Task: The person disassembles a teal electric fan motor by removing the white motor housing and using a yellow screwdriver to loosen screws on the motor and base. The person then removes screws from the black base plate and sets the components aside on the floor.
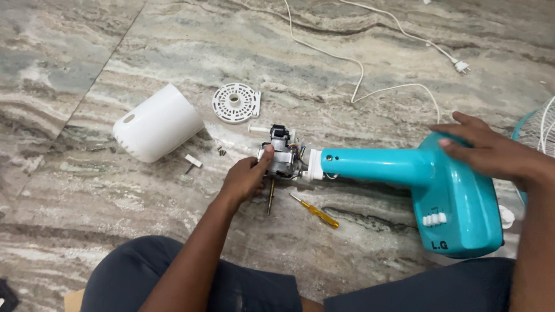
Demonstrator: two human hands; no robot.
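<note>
Sitting on the veined grey-and-cream marble floor [173, 46], the person has dark trouser-clad knees [191, 283] at the near edge of the view, with both bare forearms reaching out over them.

The left hand [245, 178] is closed around the exposed metal fan motor [281, 157], thumb pressed on its near face and fingers wrapped about its side, so the motor is gripped. A slim metal shaft [270, 196] sticks out from the motor toward the person. Just beside the shaft, a small yellow-handled screwdriver [315, 211] lies loose on the floor.

The motor sits at the end of a turquoise plastic fan neck [376, 164], lying on its side and widening to the right into a rounded turquoise plastic base [462, 216] with a row of white push buttons [434, 219]. The right hand [491, 151] lies across the top of that base, fingers spread flat and open, pressing on it rather than clasping it.

Left of the motor, a few small dark screws [221, 151] and a little white plastic clip [193, 161] lie scattered. Farther out, a white cylindrical plastic motor cover [157, 122] lies on its side, and near it a round white perforated plastic disc [236, 103] lies flat.

A white wire fan guard [540, 130] shows at the right edge. Farthest away, a white power cord [358, 69] snakes across the floor, ending in a white two-pin plug [461, 67].
</note>
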